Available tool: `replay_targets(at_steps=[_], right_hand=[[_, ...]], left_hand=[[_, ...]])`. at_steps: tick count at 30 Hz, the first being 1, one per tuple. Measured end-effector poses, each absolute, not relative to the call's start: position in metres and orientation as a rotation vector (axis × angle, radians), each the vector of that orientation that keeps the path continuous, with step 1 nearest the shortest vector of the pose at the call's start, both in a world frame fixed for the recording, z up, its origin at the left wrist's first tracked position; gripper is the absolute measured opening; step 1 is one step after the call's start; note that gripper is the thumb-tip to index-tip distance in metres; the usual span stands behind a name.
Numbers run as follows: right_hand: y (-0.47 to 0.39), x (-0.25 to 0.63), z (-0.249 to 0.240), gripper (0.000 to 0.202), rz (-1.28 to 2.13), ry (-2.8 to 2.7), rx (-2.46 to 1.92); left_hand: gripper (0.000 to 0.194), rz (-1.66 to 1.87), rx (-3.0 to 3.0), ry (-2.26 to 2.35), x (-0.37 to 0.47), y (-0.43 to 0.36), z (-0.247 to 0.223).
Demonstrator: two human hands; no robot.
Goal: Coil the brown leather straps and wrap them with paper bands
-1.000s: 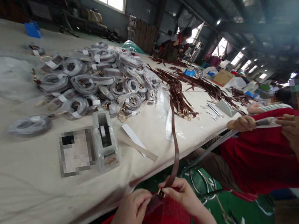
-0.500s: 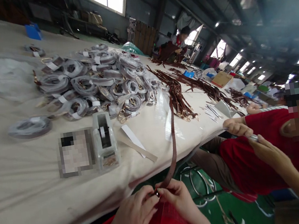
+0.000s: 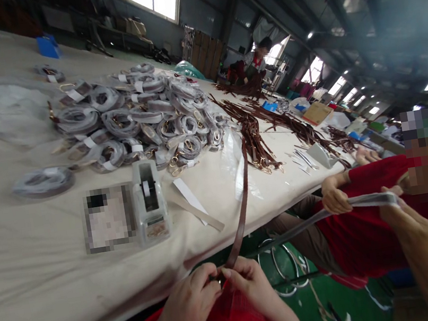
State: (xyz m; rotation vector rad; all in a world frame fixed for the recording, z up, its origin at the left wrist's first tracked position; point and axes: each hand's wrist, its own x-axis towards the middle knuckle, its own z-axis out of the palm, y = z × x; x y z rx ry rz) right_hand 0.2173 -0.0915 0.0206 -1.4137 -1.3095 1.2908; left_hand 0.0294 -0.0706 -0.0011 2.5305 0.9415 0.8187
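Note:
A brown leather strap [image 3: 244,207] runs from the strap bundle on the table over the front edge to my hands. My left hand [image 3: 195,305] is closed around the metal fitting at the strap's near end; the fitting is mostly hidden by fingers. Close beside it, my right hand [image 3: 248,281] pinches the strap between thumb and fingers. Ahead on the table lie a tape dispenser [image 3: 151,205], paper strips [image 3: 191,201] and a heap of coiled, wrapped straps [image 3: 130,114].
At right, a co-worker in a red shirt [image 3: 375,243] stretches a wrapped strap [image 3: 368,200] between both hands. Loose brown straps [image 3: 257,143] with gold clasps lie farther along the table. One wrapped coil [image 3: 43,183] sits apart at left. Plastic film [image 3: 0,106] lies behind it.
My hands have shifted slightly left and turned the strap's end, so the metal fitting shows less. The co-worker's hands have spread apart, drawing out a wrapped strap.

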Motion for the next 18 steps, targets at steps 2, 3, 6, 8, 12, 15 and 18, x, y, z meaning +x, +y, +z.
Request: replay_targets(at_steps=[2,3,6,8,12,15,18], right_hand=[[-0.0915,0.2160,0.0196,0.031,1.286,-1.348,-1.406],[-0.0914,0.2153,0.0191,0.030,1.296,-1.364,-1.407],[-0.0904,0.2131,0.0175,0.033,1.360,-1.398,-1.402],[-0.0891,0.2128,0.0166,0.031,1.402,-1.369,-1.378],[-0.0867,0.2179,0.0169,0.033,1.371,-1.187,-1.409],[-0.0869,0.2223,0.0193,0.039,1.302,-1.232,-1.450],[-0.0892,0.2200,0.0204,0.039,1.351,-1.364,-1.444]], left_hand=[[0.024,0.862,2.518,0.941,0.0294,-0.0705,0.0007],[0.024,0.870,2.507,0.940,0.0294,-0.0705,0.0017],[0.023,0.860,2.463,0.928,0.0295,-0.0711,0.0031],[0.022,0.843,2.441,0.916,0.0299,-0.0722,0.0021],[0.020,0.784,2.446,0.823,0.0308,-0.0759,-0.0018],[0.019,0.772,2.418,0.863,0.0301,-0.0767,-0.0022],[0.018,0.793,2.388,0.931,0.0289,-0.0750,0.0005]])
